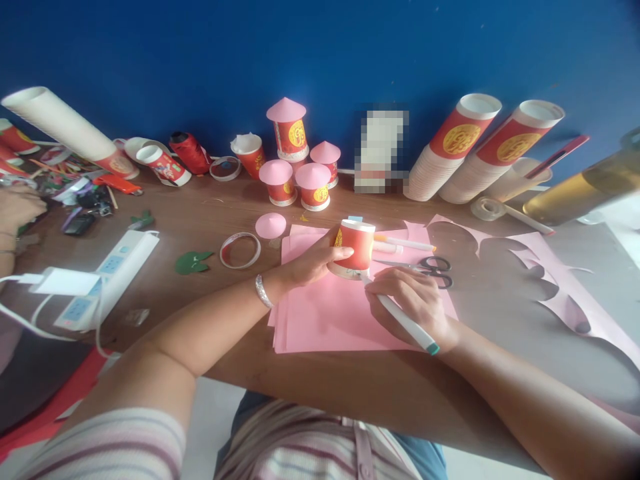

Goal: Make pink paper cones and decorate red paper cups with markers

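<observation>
A red paper cup (354,247) stands upside down on a stack of pink paper (335,313). My left hand (310,261) is wrapped round the cup's left side and holds it in place. In my right hand (413,303) is a white pen with a green cap (406,324), gripped with its tip at the cup's lower rim. Scissors (434,269) and another pen (403,243) lie on the pink paper just right of the cup.
Several cups with pink cone lids (295,170) stand at the back by the blue wall. Stacks of cups (453,150) lean at the right, beside cut pink paper (560,287). A power strip (107,277), a cup ring (241,250) and another person's hand (15,210) are left.
</observation>
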A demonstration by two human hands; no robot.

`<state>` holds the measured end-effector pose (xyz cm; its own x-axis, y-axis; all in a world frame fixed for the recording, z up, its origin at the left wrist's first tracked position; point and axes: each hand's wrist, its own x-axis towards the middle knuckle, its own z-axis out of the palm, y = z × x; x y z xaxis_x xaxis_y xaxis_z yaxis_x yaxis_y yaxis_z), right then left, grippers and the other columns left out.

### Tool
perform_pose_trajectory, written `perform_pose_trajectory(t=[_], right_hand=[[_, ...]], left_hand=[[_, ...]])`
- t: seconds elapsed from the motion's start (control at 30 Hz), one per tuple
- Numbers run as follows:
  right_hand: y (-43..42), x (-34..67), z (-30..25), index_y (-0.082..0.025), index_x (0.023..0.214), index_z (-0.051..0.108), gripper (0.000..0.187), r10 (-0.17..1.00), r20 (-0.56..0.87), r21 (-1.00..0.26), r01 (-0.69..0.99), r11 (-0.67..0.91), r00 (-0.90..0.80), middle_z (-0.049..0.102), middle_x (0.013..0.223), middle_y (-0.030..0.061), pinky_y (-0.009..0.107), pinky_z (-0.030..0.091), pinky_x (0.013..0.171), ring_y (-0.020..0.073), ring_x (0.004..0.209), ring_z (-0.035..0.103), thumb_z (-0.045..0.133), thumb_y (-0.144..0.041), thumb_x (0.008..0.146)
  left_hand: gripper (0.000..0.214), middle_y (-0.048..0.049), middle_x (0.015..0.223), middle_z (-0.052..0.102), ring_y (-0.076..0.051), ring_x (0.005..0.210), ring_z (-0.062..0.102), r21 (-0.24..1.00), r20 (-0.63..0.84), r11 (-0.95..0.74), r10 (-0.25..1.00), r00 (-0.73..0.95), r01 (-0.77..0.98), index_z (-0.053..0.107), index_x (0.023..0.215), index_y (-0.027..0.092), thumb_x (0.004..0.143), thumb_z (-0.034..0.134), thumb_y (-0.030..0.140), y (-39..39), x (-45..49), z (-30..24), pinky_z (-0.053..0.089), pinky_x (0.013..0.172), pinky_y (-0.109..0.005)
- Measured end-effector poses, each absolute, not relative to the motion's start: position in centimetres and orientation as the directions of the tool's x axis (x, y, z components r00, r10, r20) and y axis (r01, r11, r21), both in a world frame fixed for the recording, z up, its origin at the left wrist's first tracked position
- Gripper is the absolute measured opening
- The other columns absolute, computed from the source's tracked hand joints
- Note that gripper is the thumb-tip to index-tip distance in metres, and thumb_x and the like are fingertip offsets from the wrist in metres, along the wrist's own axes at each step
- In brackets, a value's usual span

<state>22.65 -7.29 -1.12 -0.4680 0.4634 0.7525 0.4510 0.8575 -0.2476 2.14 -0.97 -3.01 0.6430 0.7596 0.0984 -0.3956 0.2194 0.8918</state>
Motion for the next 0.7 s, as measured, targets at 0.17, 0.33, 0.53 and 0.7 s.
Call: perform_pose_trajectory(t=[0.17, 0.33, 0.53, 0.7], right_hand=[[-7.28, 22.71, -1.08, -0.023, 0.093, 0.058, 0.026, 0.474, 0.751, -0.242, 0.476, 0.845, -0.46, 0.067, 0.072, -0.0016, 0.027, 0.053, 0.06, 0.0138, 0.061, 0.063, 0.061, 0.002, 0.085], [-7.25, 22.7, -1.1, -0.023, 0.091, 0.057, 0.026, 0.475, 0.751, -0.238, 0.484, 0.842, -0.458, 0.066, 0.071, -0.0017, 0.027, 0.053, 0.059, 0.0145, 0.059, 0.064, 0.061, 0.003, 0.084], [-7.3, 22.74, -0.93, -0.021, 0.093, 0.058, 0.026, 0.453, 0.768, -0.221, 0.477, 0.851, -0.453, 0.066, 0.071, -0.0005, 0.028, 0.054, 0.06, 0.0149, 0.061, 0.065, 0.061, 0.003, 0.084], [-7.37, 22.7, -0.67, -0.021, 0.092, 0.06, 0.024, 0.461, 0.763, -0.222, 0.485, 0.846, -0.454, 0.067, 0.072, -0.0005, 0.027, 0.055, 0.062, 0.0148, 0.062, 0.066, 0.063, 0.001, 0.085]], left_hand=[[0.032, -0.0116, 0.121, 0.074, -0.025, 0.107, 0.069, 0.892, 0.099, 0.216, 0.765, 0.636, -0.398, 0.064, 0.121, 0.02, 0.092, 0.07, 0.031, -0.93, 2.16, -2.93, 0.055, 0.088, -0.036], [0.033, -0.0112, 0.119, 0.074, -0.024, 0.104, 0.07, 0.893, 0.132, 0.2, 0.742, 0.658, -0.404, 0.065, 0.125, 0.022, 0.094, 0.067, 0.033, -0.91, 2.23, -2.87, 0.055, 0.086, -0.034], [0.033, -0.0121, 0.117, 0.075, -0.025, 0.105, 0.069, 0.901, 0.131, 0.187, 0.741, 0.658, -0.39, 0.067, 0.122, 0.02, 0.092, 0.067, 0.034, -0.9, 2.29, -2.69, 0.055, 0.09, -0.035], [0.036, -0.0098, 0.116, 0.074, -0.023, 0.106, 0.068, 0.9, 0.125, 0.187, 0.754, 0.645, -0.393, 0.066, 0.127, 0.021, 0.093, 0.067, 0.031, -0.94, 2.32, -2.72, 0.055, 0.09, -0.034]])
